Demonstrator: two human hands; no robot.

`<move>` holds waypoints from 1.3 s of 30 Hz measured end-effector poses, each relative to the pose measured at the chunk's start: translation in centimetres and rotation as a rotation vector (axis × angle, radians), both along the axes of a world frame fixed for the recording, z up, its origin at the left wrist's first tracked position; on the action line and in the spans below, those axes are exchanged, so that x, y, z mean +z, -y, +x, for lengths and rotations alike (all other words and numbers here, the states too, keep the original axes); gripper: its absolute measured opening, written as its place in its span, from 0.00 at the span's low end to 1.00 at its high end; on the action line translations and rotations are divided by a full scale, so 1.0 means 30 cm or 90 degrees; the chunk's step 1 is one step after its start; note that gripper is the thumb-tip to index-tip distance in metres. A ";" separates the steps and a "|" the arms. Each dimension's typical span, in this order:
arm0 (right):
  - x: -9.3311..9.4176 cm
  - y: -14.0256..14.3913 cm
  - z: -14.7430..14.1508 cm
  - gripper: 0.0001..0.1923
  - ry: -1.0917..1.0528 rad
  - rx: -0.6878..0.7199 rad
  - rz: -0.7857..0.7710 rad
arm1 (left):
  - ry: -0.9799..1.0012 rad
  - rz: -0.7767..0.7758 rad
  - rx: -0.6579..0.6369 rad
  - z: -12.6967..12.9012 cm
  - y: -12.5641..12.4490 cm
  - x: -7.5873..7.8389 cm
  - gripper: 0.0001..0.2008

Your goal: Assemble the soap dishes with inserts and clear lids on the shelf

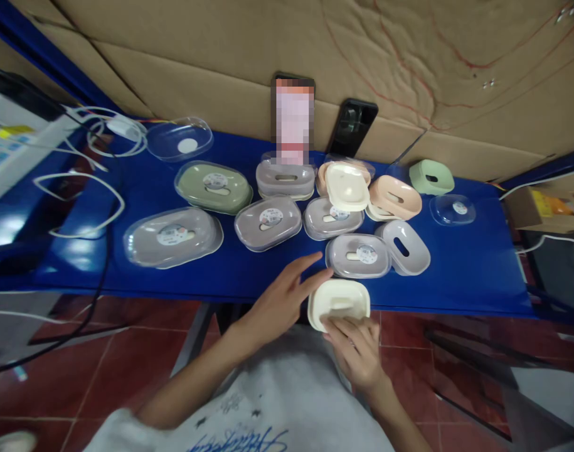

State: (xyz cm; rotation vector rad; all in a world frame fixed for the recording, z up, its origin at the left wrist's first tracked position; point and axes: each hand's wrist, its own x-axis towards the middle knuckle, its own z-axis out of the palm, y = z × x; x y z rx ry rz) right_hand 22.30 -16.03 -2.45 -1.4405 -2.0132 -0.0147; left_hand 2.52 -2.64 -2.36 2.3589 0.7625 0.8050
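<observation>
At the near edge of the blue desk (456, 276), the right hand (357, 351) holds a cream soap dish (338, 302), its fingers (345, 329) curled under the dish's near rim, while the left hand (280, 301) lies open with fingers spread, fingertips just beside the dish's left corner and near a grey lidded box (358, 256). More lidded boxes, grey, green (213, 186) and peach (394, 196), spread toward the far edge, where two phones (351, 127) lean on the cardboard wall (221, 50); white cables (79, 188) lie at the left end
</observation>
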 end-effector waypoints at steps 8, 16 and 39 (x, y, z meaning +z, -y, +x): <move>-0.003 -0.203 -0.002 0.16 -0.025 0.091 0.106 | -0.158 0.099 0.053 -0.256 0.073 -0.025 0.22; -0.025 -0.227 0.479 0.22 0.047 -0.341 -0.059 | -0.138 0.146 0.141 -0.248 0.030 -0.047 0.14; 0.046 -0.193 -0.088 0.24 -0.064 0.046 -0.068 | 0.063 -0.018 0.218 -0.307 0.037 -0.089 0.32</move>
